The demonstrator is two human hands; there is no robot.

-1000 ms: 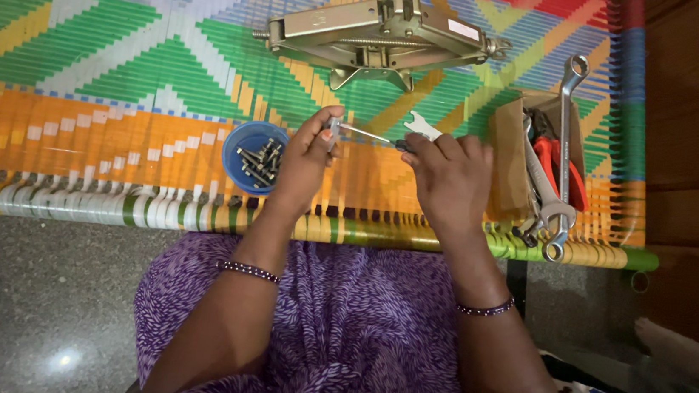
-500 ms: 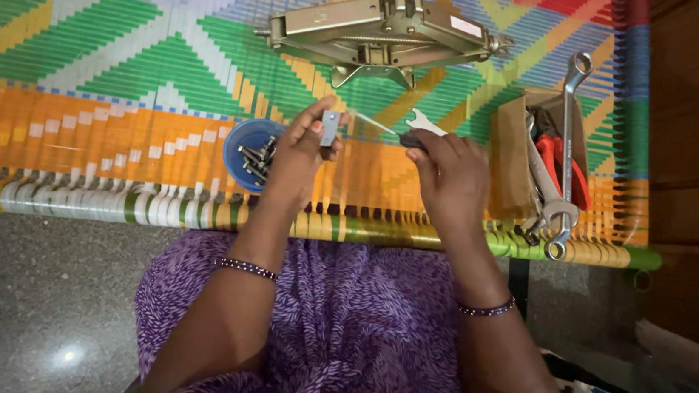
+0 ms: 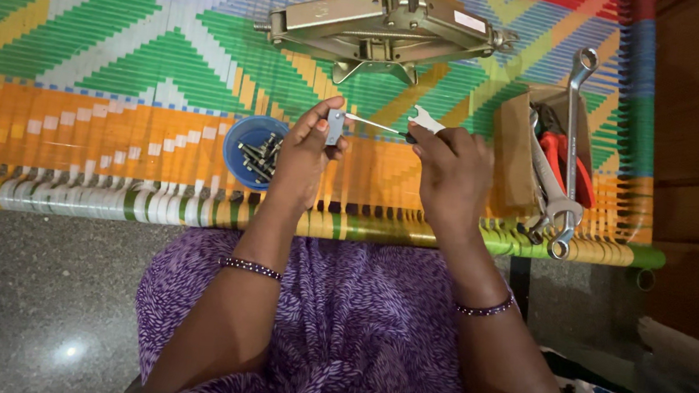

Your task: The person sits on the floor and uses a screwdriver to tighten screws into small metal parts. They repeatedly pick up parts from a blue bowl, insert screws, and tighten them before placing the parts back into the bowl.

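Small metal block point(image 3: 334, 127) pinched in left hand point(image 3: 302, 158) grip; thin screwdriver point(image 3: 376, 126) clasped in right hand point(image 3: 452, 174), tip touching block.

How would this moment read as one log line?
left hand: holds small metal block | right hand: holds screwdriver, tip at block | blue bowl of bolts beside left hand

Open cardboard box point(image 3: 512, 152) and one small label, nothing else of the kind.

Brown, boxy, lying on its side at about three o'clock on the woven mat, just right of the right hand point(image 3: 452, 174), mouth open toward the far edge, packed with spanners and red-handled pliers that stick out past its rim. Small white rectangular label point(image 3: 469, 21) with a red strip, stuck on the metal scissor jack point(image 3: 383, 25) at twelve o'clock.
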